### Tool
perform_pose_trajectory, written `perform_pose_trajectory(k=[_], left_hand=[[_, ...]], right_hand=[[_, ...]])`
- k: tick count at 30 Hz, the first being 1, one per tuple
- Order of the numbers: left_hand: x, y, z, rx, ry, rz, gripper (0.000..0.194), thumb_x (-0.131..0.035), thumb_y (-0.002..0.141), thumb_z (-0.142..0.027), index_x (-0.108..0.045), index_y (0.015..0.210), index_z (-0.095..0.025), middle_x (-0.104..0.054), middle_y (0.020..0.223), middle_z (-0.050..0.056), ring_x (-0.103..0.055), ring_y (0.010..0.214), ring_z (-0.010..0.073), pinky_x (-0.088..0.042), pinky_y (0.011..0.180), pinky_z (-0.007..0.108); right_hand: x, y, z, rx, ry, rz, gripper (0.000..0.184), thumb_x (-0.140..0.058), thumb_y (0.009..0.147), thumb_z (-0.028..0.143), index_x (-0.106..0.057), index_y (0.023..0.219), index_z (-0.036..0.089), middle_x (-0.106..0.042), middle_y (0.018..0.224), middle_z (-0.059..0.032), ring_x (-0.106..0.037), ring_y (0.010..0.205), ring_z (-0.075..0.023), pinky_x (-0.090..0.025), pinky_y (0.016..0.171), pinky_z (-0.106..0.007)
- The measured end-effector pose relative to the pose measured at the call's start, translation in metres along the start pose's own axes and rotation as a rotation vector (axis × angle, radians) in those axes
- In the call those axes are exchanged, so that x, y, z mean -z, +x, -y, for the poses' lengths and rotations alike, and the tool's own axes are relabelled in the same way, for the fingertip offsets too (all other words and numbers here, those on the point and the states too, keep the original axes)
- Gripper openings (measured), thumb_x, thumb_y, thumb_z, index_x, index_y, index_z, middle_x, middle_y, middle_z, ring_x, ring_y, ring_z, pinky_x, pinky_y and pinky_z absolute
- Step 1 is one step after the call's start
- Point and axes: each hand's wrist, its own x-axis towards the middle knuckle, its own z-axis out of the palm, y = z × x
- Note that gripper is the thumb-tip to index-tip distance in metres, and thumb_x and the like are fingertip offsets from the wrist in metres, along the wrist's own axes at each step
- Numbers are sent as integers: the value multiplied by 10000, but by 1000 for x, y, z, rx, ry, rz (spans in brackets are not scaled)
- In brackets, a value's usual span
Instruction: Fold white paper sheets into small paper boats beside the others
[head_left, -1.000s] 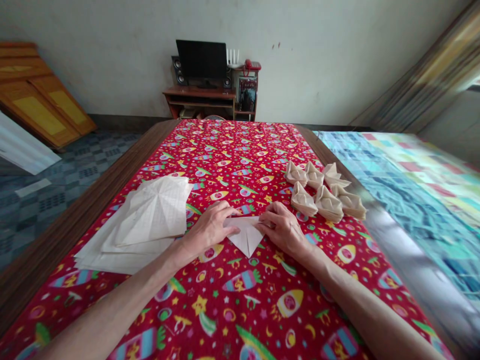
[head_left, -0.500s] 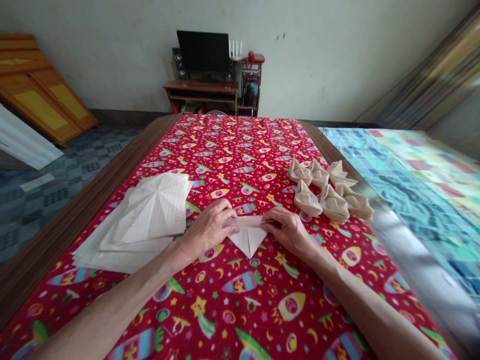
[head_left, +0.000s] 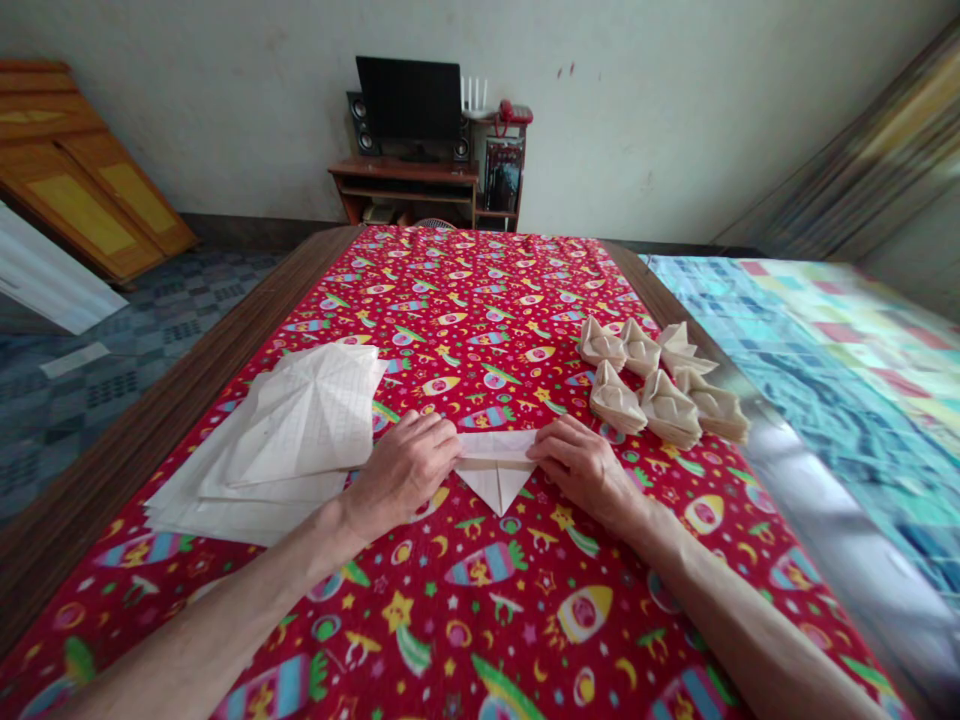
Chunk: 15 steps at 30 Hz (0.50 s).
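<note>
A partly folded sheet of white paper (head_left: 496, 472) lies on the red patterned cloth in front of me, its triangular point facing me and a flat band folded across its far edge. My left hand (head_left: 420, 455) has its fingers closed on the band's left end. At the right end, my right hand (head_left: 574, 455) pinches the paper the same way, fingertips pressed down on it. Left of my left hand is a stack of creased paper sheets (head_left: 300, 420). Beyond my right hand stand several stacks of folded paper pieces (head_left: 671, 408) in two rows.
The red cloth (head_left: 480, 610) covers a dark wooden table (head_left: 247, 330). Against the far wall, a desk (head_left: 405, 175) carries a monitor (head_left: 409, 105), speakers and a red telephone (head_left: 516, 113). A bed (head_left: 810, 380) with a patchwork cover adjoins the right side; a wooden cabinet (head_left: 97, 180) stands far left.
The far edge of the paper has gone from a raised, curling fold to a flat band. My hands have slid outward to its two ends.
</note>
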Motion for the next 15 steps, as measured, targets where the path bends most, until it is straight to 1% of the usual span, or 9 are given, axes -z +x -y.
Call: perform_pose_trajectory(k=[4, 9, 10, 12, 13, 15], left_hand=[[5, -7, -3, -29, 49, 81, 181, -450, 888, -109, -616, 921, -174, -598, 898, 46, -513, 851, 222, -382, 738, 376], [7, -14, -11, -43, 103, 90, 266, -415, 884, -75, -598, 1064, -144, -636, 957, 62, -549, 902, 235, -426, 764, 393], [6, -16, -12, -37, 94, 95, 278, -413, 881, -70, -592, 1084, -134, -639, 987, 69, -552, 933, 236, -436, 793, 397], [4, -20, -15, -24, 49, 88, 329, -405, 870, -55, -563, 1152, -118, -619, 1118, 88, -530, 1060, 240, -428, 904, 412], [3, -23, -17, -18, 19, 77, 372, -396, 862, -43, -537, 1199, -113, -587, 1203, 96, -492, 1145, 240, -400, 973, 419], [1, -25, -21, -13, -41, 56, 464, -377, 845, -25, -464, 1295, -105, -491, 1352, 105, -366, 1301, 234, -316, 1084, 432]], right_hand=[[3, -6, 1, 30, -35, 49, 230, -425, 937, 199, -650, 896, 217, -633, 903, -50, -558, 827, -157, -488, 712, -290], [7, -9, 5, 70, -77, 110, 258, -381, 947, 171, -637, 959, 202, -630, 958, -64, -548, 845, -158, -483, 743, -295], [8, -9, 6, 75, -83, 114, 260, -377, 949, 175, -636, 955, 199, -631, 954, -65, -546, 844, -159, -483, 739, -294], [9, -7, 8, 80, -95, 124, 267, -370, 953, 184, -637, 944, 194, -633, 946, -69, -544, 845, -163, -482, 734, -296], [10, -7, 9, 84, -100, 131, 270, -367, 955, 186, -637, 940, 191, -634, 944, -71, -544, 851, -166, -482, 734, -298], [11, -5, 11, 95, -105, 143, 275, -363, 957, 186, -637, 936, 188, -636, 944, -75, -543, 857, -170, -480, 734, -301]])
